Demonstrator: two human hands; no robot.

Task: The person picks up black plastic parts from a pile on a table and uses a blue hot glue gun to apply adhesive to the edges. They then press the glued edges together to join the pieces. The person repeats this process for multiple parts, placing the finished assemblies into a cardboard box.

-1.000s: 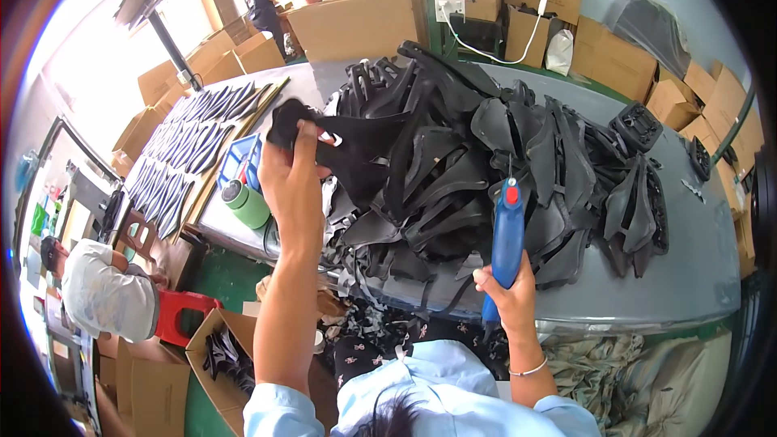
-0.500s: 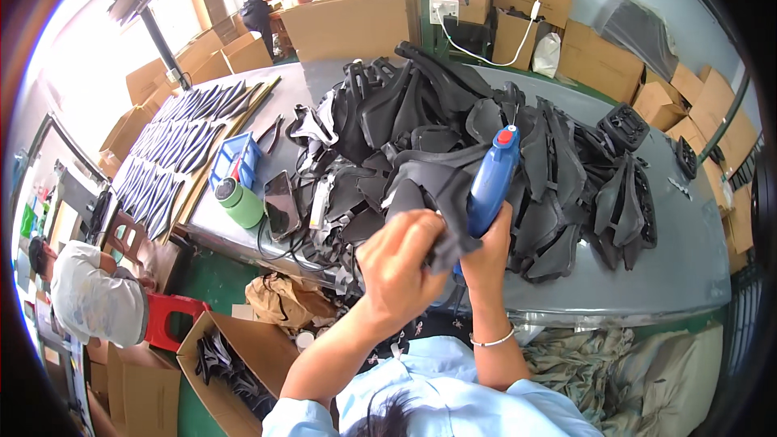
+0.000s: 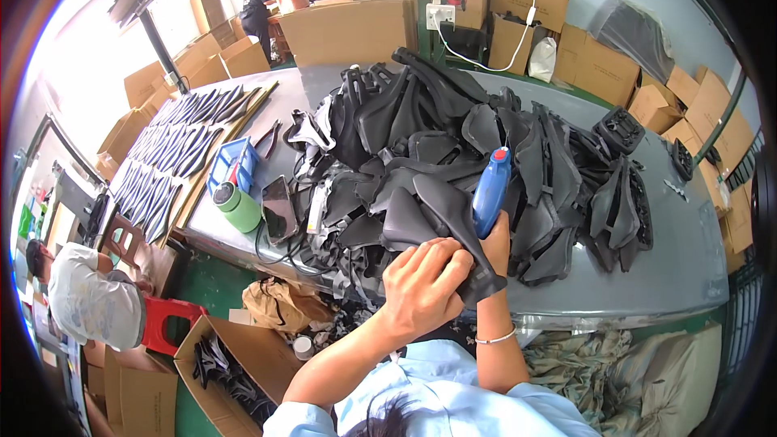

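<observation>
My left hand point(image 3: 429, 283) is closed on a black bicycle saddle point(image 3: 445, 209), gripping it near its narrow end, which points toward my body. Right behind it, my right hand point(image 3: 495, 255) is wrapped round a blue handheld tool point(image 3: 491, 192) with a red button near its top. The tool stands upright against the saddle's right side; its working tip is hard to make out against the dark pile. Under and beyond both hands lies a large heap of black saddle parts point(image 3: 392, 109), some with loose-edged covers.
On the grey table point(image 3: 680, 251), a green bottle point(image 3: 238, 209), a phone point(image 3: 280, 209) and a blue basket point(image 3: 234, 163) stand left of the heap. Farther left, saddles lie in rows on a board point(image 3: 190, 194). An open carton point(image 3: 235, 372) is beside me; a person point(image 3: 97, 295) sits at left.
The saddle has turned so its smooth black top shows, its narrow end now toward me. My left hand has shifted slightly down and right; the tool has dropped a little lower.
</observation>
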